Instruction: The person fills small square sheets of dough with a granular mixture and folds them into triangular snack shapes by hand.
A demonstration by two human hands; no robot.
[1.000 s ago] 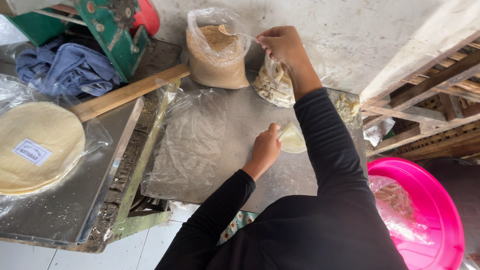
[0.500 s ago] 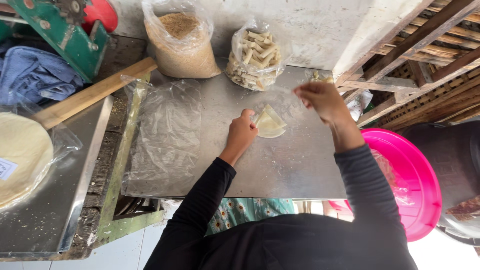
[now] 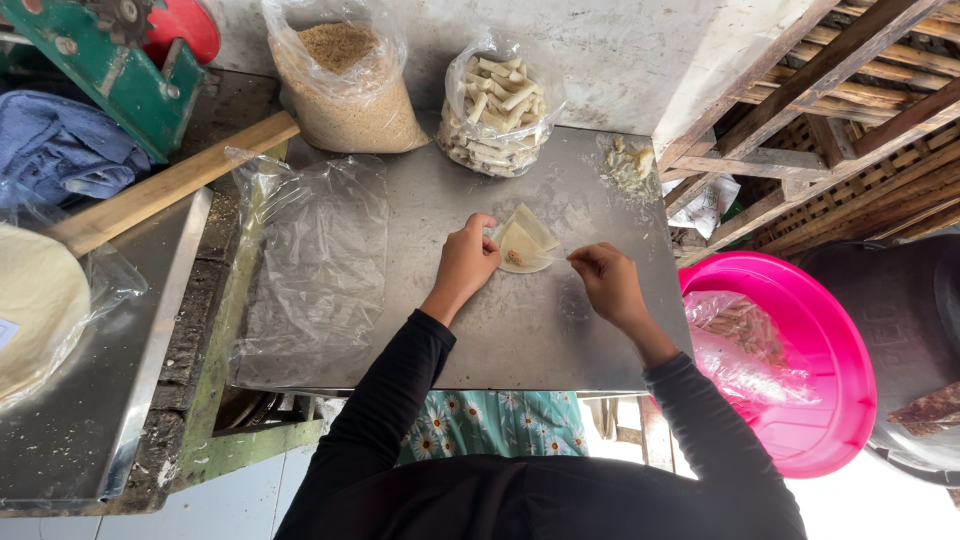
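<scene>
Head view, looking straight down: both hands are now together on a small pale wrapper (image 3: pixel 527 243) lying flat on the metal bench (image 3: pixel 520 330), near its middle. A second ago the right hand (image 3: pixel 607 282) was up at the bag of pale cut sticks (image 3: pixel 500 115) by the wall, then half a second ago it was coming back over the sheet; now it sits just right of the wrapper, fingers pressed together in a pinch on the wrapper's right corner. The left hand (image 3: pixel 467 262) has stayed beside the wrapper all along, and its grip is bent over the left edge, fingertips pinning it to the bench. A little brownish dab shows on the wrapper, and one flap looks turned up, so I'd judge the fetching is over and the folding has started.

Around them: a bag of brown crumbs (image 3: pixel 345 85) stands left of the stick bag, both well back from the hands. A loose clear plastic sheet (image 3: pixel 315 260) covers the left part of the bench. A few scraps (image 3: pixel 628 162) lie at the far right corner. Off to the right, below bench level, is a pink basin (image 3: pixel 800 400) lined with plastic holding what seem to be finished pieces. On the left, a stack of round pale sheets (image 3: pixel 35 310) rests in plastic on a second metal top, with a wooden handle (image 3: pixel 170 190) and blue cloth (image 3: pixel 60 150) beyond
</scene>
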